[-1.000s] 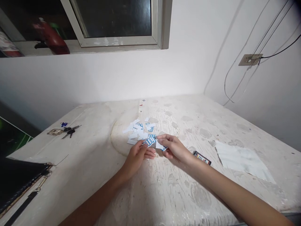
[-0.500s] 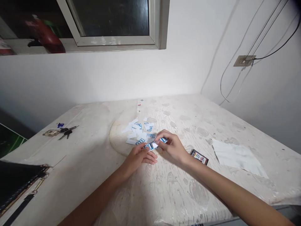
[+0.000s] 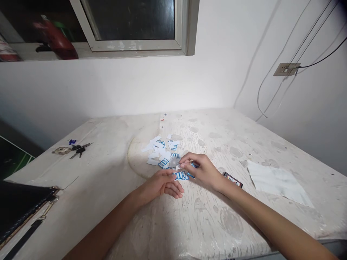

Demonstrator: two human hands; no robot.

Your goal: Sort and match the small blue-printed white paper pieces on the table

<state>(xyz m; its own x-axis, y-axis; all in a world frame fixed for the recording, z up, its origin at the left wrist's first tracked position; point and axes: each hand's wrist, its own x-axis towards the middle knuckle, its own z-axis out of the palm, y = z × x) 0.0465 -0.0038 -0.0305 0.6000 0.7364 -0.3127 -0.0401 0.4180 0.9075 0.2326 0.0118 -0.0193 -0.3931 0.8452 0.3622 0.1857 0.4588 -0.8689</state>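
Observation:
My left hand (image 3: 165,183) pinches a white paper piece with blue box outlines (image 3: 180,176) between thumb and index finger, its other fingers loosely curled below. Just to its right, my right hand (image 3: 200,167) is closed, with fingertips together and a blue-marked paper piece (image 3: 193,165) partly hidden in its fingers. Beyond both hands lies a loose pile of torn white paper scraps (image 3: 159,148), several with blue outlines. Behind my right wrist sits a small dark-edged card or box (image 3: 233,180), partly covered by the arm.
A white cloth or paper sheet (image 3: 279,182) lies at right on the covered table (image 3: 217,224). Keys (image 3: 79,148) and a blue bit (image 3: 72,142) are at left. A black zipped bag (image 3: 24,202) occupies the left front. Wall and window (image 3: 132,21) rise behind.
The paper strip that spanned both hands now shows as separate pieces, one in each hand. My right hand has shifted slightly right, and the left hand's paper has turned to face me more.

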